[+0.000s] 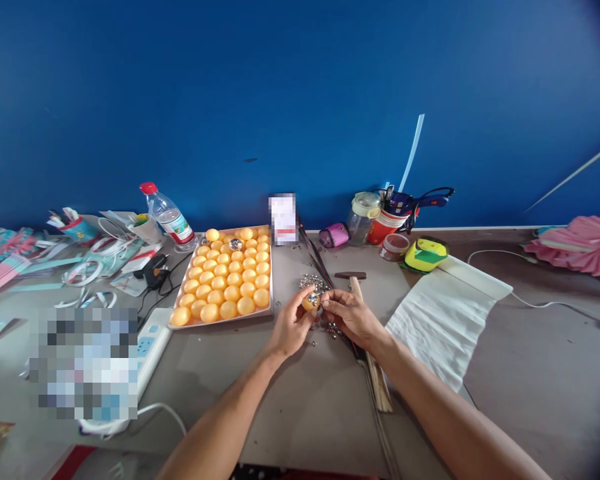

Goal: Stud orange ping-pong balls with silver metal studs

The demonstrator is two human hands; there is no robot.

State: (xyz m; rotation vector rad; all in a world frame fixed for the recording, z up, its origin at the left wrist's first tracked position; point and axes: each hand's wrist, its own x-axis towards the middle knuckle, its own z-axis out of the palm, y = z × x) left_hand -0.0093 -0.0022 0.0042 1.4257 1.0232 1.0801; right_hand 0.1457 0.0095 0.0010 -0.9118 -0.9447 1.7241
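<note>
My left hand point(290, 327) pinches a small orange ball point(311, 302) that has shiny silver bits stuck on it. My right hand point(350, 315) is closed against the same ball from the right, fingertips touching it. Just behind the hands lies a heap of small silver pieces point(314, 283). To the left stands a tray point(180, 298) filled with several rows of orange balls point(229, 279); one ball near its back is covered in silver point(235, 245).
A hammer point(353, 276) and wooden sticks point(379, 383) lie by my right wrist. A white cloth point(443, 320) is at the right, a power strip point(153, 340) at the left. Bottle point(167, 215), cups, jar point(364, 217) and glue gun point(423, 254) line the blue wall.
</note>
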